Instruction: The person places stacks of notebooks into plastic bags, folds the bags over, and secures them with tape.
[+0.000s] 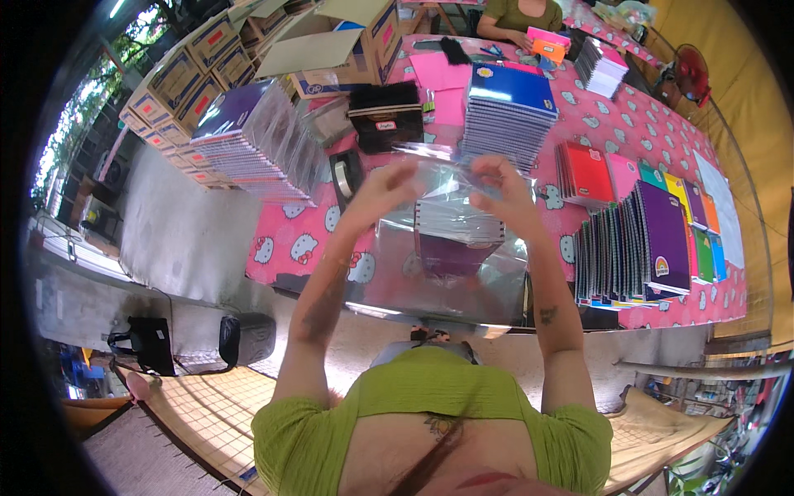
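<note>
In front of me, a stack of purple spiral notebooks (453, 253) stands inside a clear plastic bag (389, 260), whose loose film spreads around it. My left hand (390, 192) is closed on the bag's upper film, left of the stack. On the other side my right hand (506, 197) has its fingers curled on the same film. Glare on the plastic hides parts of the fingertips. Just beyond my right hand rises a tall pile of blue spiral notebooks (511, 116). A black tape dispenser (344, 178) lies beside my left hand.
Plastic-wrapped purple notebooks (248, 145) stand at the left, before stacked cardboard boxes (178, 99). A dark box (385, 116) stands beyond my hands. Spiral notebooks (633, 244) and coloured notebooks (699, 215) crowd the pink table's (571, 107) right side. Across it, another person's hand (518, 40) holds coloured notebooks.
</note>
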Demonstrator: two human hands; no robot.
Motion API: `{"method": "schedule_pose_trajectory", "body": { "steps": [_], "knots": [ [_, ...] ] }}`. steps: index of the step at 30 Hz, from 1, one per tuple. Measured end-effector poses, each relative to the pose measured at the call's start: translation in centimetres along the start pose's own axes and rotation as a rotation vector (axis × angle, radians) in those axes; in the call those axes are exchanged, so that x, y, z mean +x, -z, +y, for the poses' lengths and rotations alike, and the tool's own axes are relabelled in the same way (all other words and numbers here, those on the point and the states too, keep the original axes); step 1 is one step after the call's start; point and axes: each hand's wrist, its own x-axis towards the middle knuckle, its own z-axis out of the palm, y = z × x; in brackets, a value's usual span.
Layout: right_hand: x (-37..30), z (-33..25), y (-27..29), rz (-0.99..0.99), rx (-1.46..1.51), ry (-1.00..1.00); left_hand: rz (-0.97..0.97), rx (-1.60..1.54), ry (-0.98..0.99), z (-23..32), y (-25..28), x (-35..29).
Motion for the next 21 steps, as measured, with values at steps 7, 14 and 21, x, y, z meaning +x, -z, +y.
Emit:
{"method": "schedule_pose_trajectory", "body": {
  "steps": [7,14,21],
  "knots": [
    [-0.4,3.8,2.5,-0.470,0.079,-0.496,-0.277,0.102,0.094,-2.8,-1.5,1.6],
    [-6.0,-1.6,-0.3,-0.346,-0.586,-0.031,-0.177,1.128,-0.623,-1.9,-3.7,-3.8],
    [-6.1,-1.4,-2.1,-0.178,-0.772,0.135,-0.223,1.017,-0.388,-1.5,-3.8,-2.7]
  ]
}}
